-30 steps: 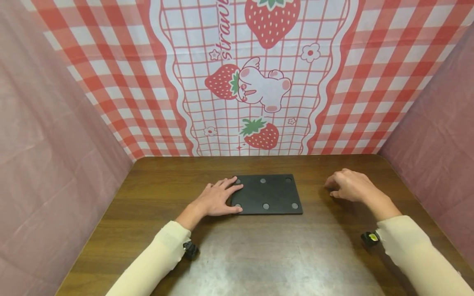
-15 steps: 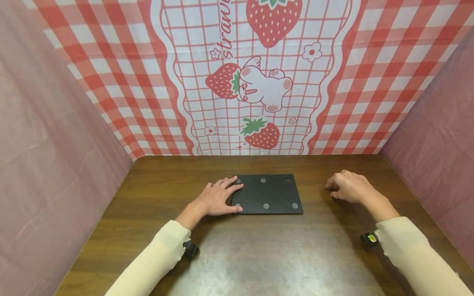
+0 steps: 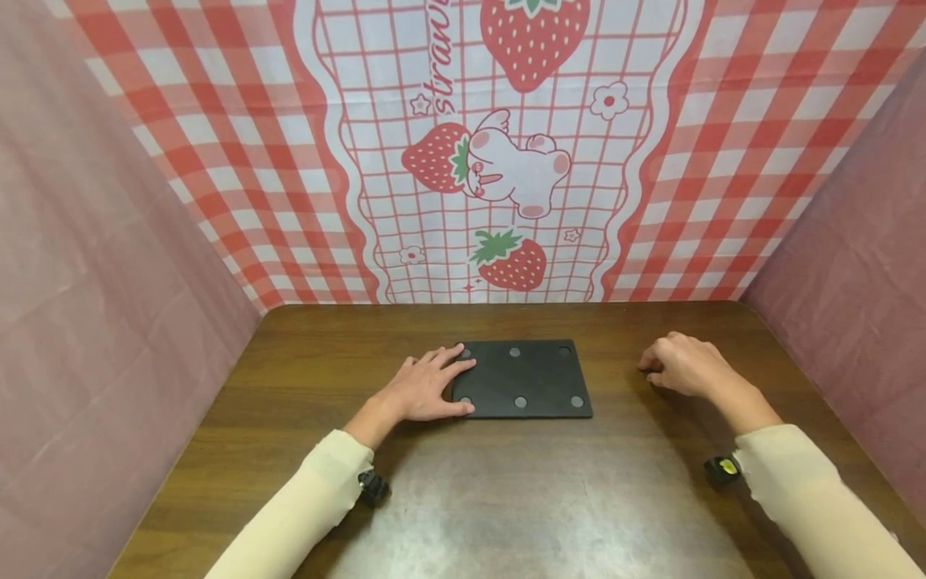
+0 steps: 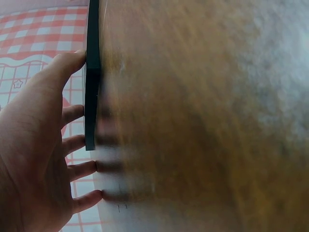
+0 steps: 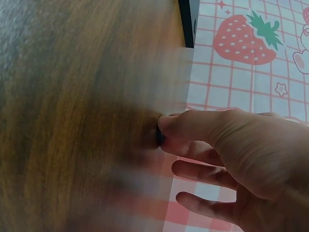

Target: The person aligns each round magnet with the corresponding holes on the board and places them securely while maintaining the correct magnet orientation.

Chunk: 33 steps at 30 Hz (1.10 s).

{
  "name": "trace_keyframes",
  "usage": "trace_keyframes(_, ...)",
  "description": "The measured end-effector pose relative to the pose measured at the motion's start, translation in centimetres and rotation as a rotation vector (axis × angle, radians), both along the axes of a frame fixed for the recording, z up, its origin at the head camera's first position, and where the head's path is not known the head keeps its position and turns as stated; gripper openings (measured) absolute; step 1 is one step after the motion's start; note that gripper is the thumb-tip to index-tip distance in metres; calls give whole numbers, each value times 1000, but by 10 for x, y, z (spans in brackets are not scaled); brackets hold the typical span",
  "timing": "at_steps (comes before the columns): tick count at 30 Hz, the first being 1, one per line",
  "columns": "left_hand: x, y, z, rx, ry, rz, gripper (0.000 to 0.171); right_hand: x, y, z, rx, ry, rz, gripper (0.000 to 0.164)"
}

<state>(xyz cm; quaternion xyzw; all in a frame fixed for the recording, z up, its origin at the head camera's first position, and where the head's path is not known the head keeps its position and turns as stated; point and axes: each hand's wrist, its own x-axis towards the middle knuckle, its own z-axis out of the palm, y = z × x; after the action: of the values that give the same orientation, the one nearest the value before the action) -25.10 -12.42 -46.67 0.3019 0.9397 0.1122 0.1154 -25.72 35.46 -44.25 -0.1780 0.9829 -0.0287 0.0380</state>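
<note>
A flat black rectangular plate (image 3: 531, 378) lies on the wooden table, with round grey spots along its two long sides. The round spot (image 3: 564, 351) at its far right corner looks darker than the others. My left hand (image 3: 419, 392) rests with spread fingers over the plate's left end, thumb and fingertips touching its top. To the right of the plate and apart from it, my right hand (image 3: 683, 366) is low at the tabletop. In the right wrist view, its thumb and index finger pinch a small dark disc-like piece (image 5: 159, 137), mostly covered by the fingertips.
The brown wooden table (image 3: 347, 338) reaches back to a red-and-white checked cloth (image 3: 239, 161) printed with strawberries. Pinkish curtains (image 3: 108, 281) hang at both sides. A small black camera (image 3: 372, 487) is strapped at each wrist.
Almost nothing differs. The left hand stays on the plate, and the right hand keeps its pinch at nearly the same spot on the table.
</note>
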Motion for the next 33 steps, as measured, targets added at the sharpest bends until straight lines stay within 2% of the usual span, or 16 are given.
trace_keyframes(6, 0, 1, 0, 6, 0, 1, 86, -3, 4, -3, -4, 19, -3, 12)
trace_keyframes(7, 0, 0, 1, 8, 0, 2, 86, 2, -1, 4, -12, 17, -3, 11)
trace_keyframes(13, 0, 0, 1, 10, -1, 6, 86, 5, -4, 8, 0, 10, -16, 10)
trace_keyframes(19, 0, 1, 0, 7, -2, 5, 86, 4, -4, 6, -20, -18, -48, 14)
trace_keyframes(33, 1, 0, 1, 4, -2, -1, 86, 5, -5, -2, -34, 27, -56, 16)
